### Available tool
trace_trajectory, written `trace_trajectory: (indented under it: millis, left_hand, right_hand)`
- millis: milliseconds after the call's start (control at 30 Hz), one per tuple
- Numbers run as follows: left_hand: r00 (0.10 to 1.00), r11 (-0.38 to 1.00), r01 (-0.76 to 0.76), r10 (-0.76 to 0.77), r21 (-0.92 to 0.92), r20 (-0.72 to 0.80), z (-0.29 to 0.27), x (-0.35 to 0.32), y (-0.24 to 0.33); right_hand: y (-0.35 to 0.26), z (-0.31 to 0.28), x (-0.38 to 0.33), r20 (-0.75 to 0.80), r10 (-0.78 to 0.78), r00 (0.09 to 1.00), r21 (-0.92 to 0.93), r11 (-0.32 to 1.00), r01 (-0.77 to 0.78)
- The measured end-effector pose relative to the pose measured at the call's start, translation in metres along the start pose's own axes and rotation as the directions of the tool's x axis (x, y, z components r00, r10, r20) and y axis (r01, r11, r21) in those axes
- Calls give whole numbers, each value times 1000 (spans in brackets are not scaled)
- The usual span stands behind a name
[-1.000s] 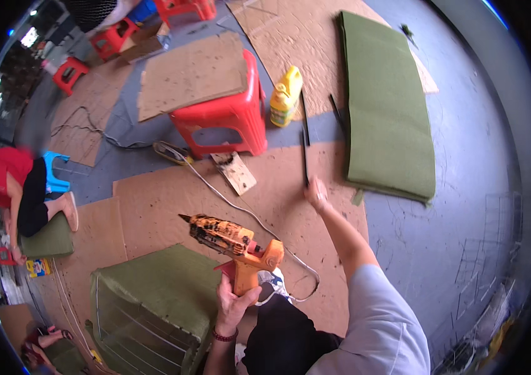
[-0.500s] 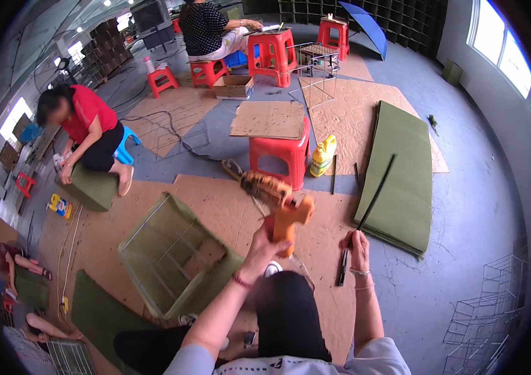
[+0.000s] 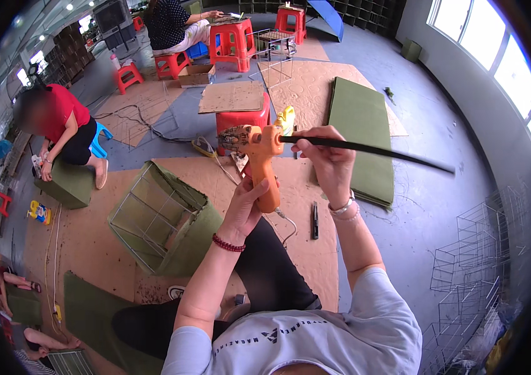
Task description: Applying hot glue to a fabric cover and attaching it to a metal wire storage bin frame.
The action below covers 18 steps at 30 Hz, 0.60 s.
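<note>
My left hand (image 3: 248,203) is wrapped round the handle of an orange hot glue gun (image 3: 265,175), its dirty front end pointing left. In my right hand (image 3: 331,164) a long black glue stick (image 3: 396,154) is pinched. One end of the stick meets the back of the gun; the rest sticks out to the right, slightly blurred. How far it reaches inside is hidden. Below my hands, to the left, a wire frame covered in green felt-like sheet (image 3: 212,228) lies with its opening showing.
A black utility knife (image 3: 315,220) lies on the cardboard. Beyond are a cardboard-topped red stool (image 3: 228,125), a yellow bottle (image 3: 285,117) and stacked green sheets (image 3: 360,119). Wire frames (image 3: 465,250) stand right. A co-worker in red (image 3: 65,115) sits left; others work nearby.
My right hand has risen and moved in with the glue stick, turning it from steeply upright to nearly level at the gun's back. The gun has moved slightly left and up.
</note>
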State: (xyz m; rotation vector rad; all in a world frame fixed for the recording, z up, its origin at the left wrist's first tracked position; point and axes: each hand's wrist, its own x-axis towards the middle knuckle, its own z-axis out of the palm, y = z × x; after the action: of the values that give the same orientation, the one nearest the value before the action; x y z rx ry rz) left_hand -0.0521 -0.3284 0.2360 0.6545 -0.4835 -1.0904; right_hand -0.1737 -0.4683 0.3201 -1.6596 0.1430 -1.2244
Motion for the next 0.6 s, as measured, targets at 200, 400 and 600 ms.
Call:
trace_trajectory:
  millis: [200, 400, 600]
  left_hand:
    - [999, 994, 45, -44, -95, 5, -2, -9, -6]
    - [999, 990, 37, -34, -139, 26, -11, 6, -27]
    - [998, 950, 42, -28, -308, 50, -22, 28, -36]
  right_hand:
    - [9, 6, -3, -86, -11, 996, -9, 1000, 11]
    - [18, 18, 6, -64, -32, 997, -252, 968, 15]
    - [20, 25, 39, -54, 99, 994, -325, 939, -112]
